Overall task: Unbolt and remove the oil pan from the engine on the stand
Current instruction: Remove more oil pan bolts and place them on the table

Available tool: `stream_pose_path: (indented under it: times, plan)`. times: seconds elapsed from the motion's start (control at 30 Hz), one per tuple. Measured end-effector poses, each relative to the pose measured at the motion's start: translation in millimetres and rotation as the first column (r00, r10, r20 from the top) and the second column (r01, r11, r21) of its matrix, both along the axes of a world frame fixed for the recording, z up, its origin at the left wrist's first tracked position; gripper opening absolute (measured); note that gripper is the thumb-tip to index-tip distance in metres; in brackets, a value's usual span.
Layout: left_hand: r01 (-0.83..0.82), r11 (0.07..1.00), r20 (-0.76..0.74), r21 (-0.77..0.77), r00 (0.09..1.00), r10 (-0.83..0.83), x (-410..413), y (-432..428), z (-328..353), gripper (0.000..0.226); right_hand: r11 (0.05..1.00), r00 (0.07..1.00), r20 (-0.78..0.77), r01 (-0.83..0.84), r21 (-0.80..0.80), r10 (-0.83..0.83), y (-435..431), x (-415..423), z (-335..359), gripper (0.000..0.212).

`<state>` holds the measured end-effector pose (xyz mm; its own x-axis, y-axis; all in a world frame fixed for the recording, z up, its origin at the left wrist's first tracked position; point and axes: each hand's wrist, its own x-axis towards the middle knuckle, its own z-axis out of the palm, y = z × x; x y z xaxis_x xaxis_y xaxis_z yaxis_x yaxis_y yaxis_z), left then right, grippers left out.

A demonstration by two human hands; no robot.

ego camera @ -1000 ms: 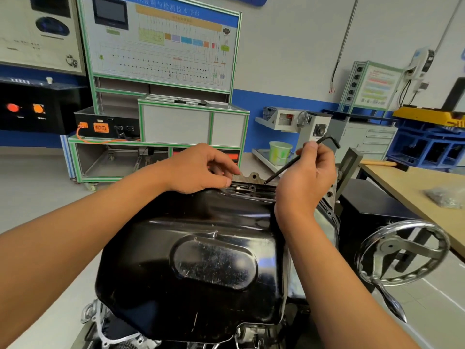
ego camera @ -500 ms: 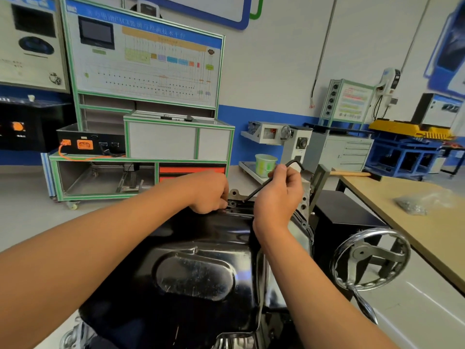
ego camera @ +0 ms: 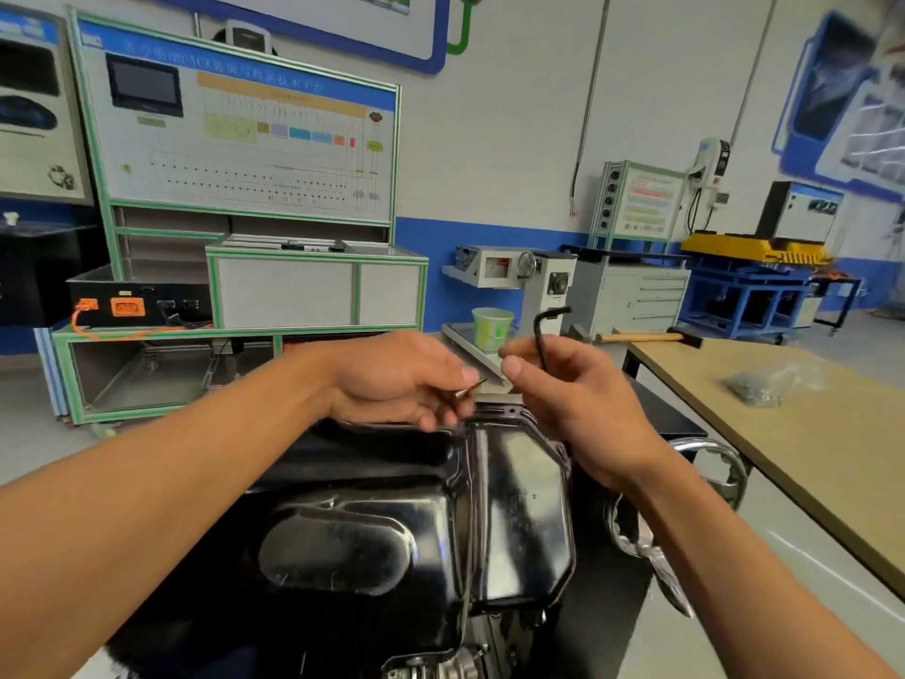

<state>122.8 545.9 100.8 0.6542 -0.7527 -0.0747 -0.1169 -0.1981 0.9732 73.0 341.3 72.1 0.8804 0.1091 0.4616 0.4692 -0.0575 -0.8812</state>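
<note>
Above far edge of oil pan (ego camera: 392,531), both hands now lifted clear of it: left hand (ego camera: 406,384) pinches freed bolt (ego camera: 469,387) at fingertips, right hand (ego camera: 583,409) grips hex key (ego camera: 542,335) upright, no longer angled down at rim. Judged: one far-edge bolt out; pan still seated on engine (ego camera: 440,671), remaining bolts not visible. Handwheel (ego camera: 720,463) close under right forearm, likely snag; workbench (ego camera: 808,433) right, with parts bag (ego camera: 774,384), hammer (ego camera: 641,337); green cup (ego camera: 492,328) behind hands

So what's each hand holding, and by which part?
The left hand pinches a small bolt by one end, between its fingertips. The right hand grips a black hex key by its long shank, the bent short end sticking up.
</note>
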Motion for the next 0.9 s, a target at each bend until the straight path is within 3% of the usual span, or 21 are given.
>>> stream_pose_path:
  times: [0.07, 0.17, 0.23, 0.4, 0.53, 0.7, 0.8, 0.9]
  plan:
    - [0.074, 0.997, -0.048, -0.032, 0.996, -0.075, -7, -18, 3, 0.017, 0.98, 0.998, 0.064, 0.019, -0.196, -0.006, -24, -13, 6, 0.031]
    - [0.139, 0.99, -0.024, 0.01, 0.99, -0.138, -14, -58, 1, 0.019, 0.932, 0.991, 0.133, 0.03, -0.362, 0.02, -56, -41, 9, 0.022]
    - [0.173, 0.985, -0.043, 0.02, 0.984, -0.172, -18, -92, -6, 0.017, 0.878, 0.979, 0.173, 0.174, -0.446, -0.106, -81, -56, 6, 0.015]
    - [0.194, 0.981, -0.064, 0.008, 0.979, -0.193, -31, -202, -41, 0.023, 0.617, 0.893, 0.232, 0.436, -0.655, -0.385, -174, -97, -18, 0.01]
    - [0.217, 0.975, 0.101, 0.055, 0.97, -0.222, -51, -300, -70, 0.011, 0.463, 0.796, 0.216, 0.523, -0.716, -0.566, -260, -134, -50, 0.005]
    - [0.232, 0.964, 0.337, 0.13, 0.904, -0.263, -65, -409, -95, 0.014, 0.323, 0.613, 0.206, 0.637, -0.7, -0.763, -344, -155, -91, 0.011]
    - [0.159, 0.972, 0.483, 0.175, 0.846, -0.226, -63, -458, -116, 0.021, 0.222, 0.483, 0.153, 0.632, -0.742, -0.862, -391, -151, -110, 0.013]
    - [0.089, 0.969, 0.557, 0.229, 0.805, -0.206, -55, -489, -140, 0.028, 0.194, 0.428, 0.092, 0.579, -0.792, -0.899, -425, -136, -123, 0.012]
